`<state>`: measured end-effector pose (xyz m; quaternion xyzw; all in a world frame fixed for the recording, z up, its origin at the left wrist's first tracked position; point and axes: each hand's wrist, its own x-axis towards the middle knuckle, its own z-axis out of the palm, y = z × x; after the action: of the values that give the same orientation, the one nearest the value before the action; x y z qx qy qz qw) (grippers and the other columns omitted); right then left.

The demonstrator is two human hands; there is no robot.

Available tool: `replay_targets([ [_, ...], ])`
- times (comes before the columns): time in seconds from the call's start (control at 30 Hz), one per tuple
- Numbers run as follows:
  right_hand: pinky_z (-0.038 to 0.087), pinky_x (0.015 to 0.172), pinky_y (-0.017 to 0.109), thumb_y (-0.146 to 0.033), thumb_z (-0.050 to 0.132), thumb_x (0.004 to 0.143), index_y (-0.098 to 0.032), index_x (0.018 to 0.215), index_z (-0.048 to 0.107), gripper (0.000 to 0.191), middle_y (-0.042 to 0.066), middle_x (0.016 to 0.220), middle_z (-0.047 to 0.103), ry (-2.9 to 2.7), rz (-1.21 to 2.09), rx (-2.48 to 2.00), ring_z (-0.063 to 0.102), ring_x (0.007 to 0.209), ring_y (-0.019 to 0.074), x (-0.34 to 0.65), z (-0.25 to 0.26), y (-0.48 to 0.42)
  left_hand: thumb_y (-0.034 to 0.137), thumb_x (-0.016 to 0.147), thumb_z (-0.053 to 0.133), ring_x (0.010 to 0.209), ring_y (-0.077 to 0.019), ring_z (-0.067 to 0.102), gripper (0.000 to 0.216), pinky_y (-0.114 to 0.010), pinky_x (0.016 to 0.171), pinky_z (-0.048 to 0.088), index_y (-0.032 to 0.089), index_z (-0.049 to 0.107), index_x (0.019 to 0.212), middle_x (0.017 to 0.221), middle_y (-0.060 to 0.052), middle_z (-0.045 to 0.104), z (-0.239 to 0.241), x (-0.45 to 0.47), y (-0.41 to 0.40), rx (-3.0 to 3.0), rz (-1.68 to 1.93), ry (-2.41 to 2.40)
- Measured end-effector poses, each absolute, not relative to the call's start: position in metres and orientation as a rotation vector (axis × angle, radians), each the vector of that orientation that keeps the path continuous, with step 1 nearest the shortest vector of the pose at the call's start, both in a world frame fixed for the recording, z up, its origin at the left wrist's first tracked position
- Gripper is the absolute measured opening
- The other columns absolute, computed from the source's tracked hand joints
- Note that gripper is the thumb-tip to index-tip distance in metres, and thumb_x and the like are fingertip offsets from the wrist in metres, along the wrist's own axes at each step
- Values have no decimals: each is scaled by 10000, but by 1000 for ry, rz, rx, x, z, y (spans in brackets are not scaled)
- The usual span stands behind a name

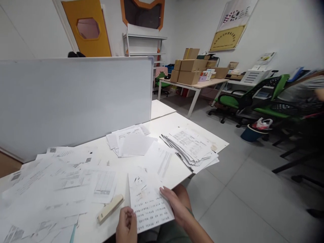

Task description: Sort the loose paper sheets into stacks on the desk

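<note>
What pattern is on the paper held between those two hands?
White paper with rows of dark characters, shown in the head view.

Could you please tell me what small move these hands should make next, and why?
Probably slide the printed sheet inward over the desk: the left hand and right hand hold its sides, and its near end shows past the desk's edge.

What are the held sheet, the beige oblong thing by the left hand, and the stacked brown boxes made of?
Held sheet: looks like paper, matte; thin, with dark marks.
Beige oblong thing: probably plastic, smooth, evenly coloured; painted metal possible.
Stacked brown boxes: likely cardboard, matte, from the plain brown faces and crisp edges.
</note>
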<state>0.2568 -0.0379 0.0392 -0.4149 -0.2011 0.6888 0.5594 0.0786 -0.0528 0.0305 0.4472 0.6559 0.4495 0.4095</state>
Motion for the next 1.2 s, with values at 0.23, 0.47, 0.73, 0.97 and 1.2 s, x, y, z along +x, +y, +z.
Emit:
replay_targets([
  [0.23,436,863,398,-282,567,656,-181,1014,663,385,44,958,712,-957,1521,-1187,612,895,253,255,24,-17,639,712,499,711,-210,585,488,-356,646,485,204,522,931,756,-27,573,22,31,-58,1251,1206,2013],
  [0.47,424,861,403,-288,501,658,-173,1064,644,445,59,976,694,-1128,1457,-1324,579,961,277,243,21,-15,251,866,447,1147,-263,514,340,-430,961,407,153,519,1183,1120,-131,625,26,16,-40,2421,1243,1985],
  [0.73,431,746,358,-361,601,659,-164,1003,662,401,44,860,698,-1012,1663,-1142,594,775,230,252,23,-13,241,843,486,1369,-223,316,640,-398,1157,151,160,266,1438,1401,-63,484,0,28,-25,2832,865,1851],
  [0.97,423,721,343,-388,635,674,-160,970,668,375,43,839,692,-1028,1721,-1110,592,767,222,256,22,-10,185,822,497,1328,-212,389,617,-390,1155,177,170,326,1414,1337,-28,550,-4,22,-21,2917,873,1771],
  [1.2,443,728,374,-477,593,722,-164,997,673,424,52,836,685,-1081,1562,-1165,576,776,243,251,9,-17,167,830,471,1330,-223,389,644,-401,1147,188,183,263,1440,1371,-45,513,-2,25,-26,2908,801,1823],
])
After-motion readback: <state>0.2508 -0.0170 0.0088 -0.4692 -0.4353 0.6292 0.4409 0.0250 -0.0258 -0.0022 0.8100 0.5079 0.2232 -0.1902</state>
